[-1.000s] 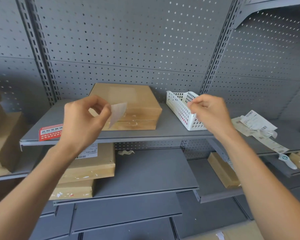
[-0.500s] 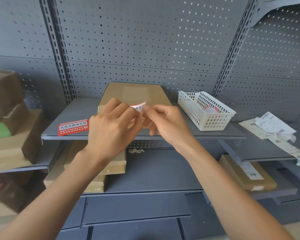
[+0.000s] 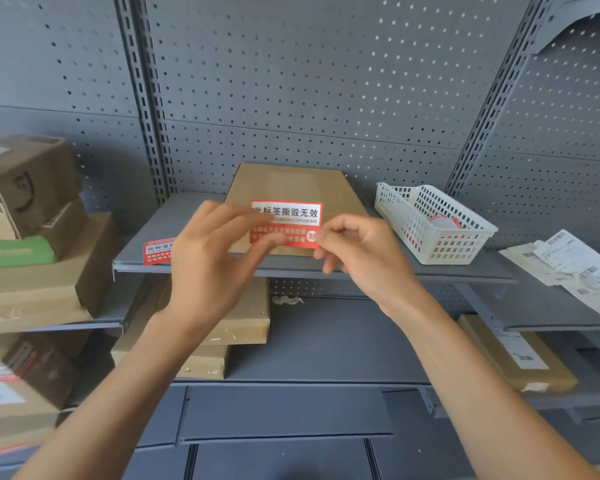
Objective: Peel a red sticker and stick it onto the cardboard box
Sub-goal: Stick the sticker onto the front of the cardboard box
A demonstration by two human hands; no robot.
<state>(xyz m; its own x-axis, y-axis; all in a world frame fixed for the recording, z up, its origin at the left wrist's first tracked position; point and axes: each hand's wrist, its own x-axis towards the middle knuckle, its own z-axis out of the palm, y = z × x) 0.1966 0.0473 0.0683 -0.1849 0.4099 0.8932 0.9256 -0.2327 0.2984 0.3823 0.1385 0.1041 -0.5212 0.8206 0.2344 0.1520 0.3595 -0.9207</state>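
Behind blurred left hand [image 3: 219,258], red sticker [image 3: 286,223] half-hidden

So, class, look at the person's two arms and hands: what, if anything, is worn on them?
Nothing visible is worn. The left hand and right hand are bare: no gloves, rings, watch or bands. Both forearms are bare down to the picture's lower edge, with no sleeve in view.

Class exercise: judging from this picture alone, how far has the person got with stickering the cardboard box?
Done: a red sticker is out, printed face towards the camera. In hand: the right hand pinches its right edge; the left hand, blurred, is at its left edge, holding it before the box. Left: pressing it down; whether it touches yet is unclear.
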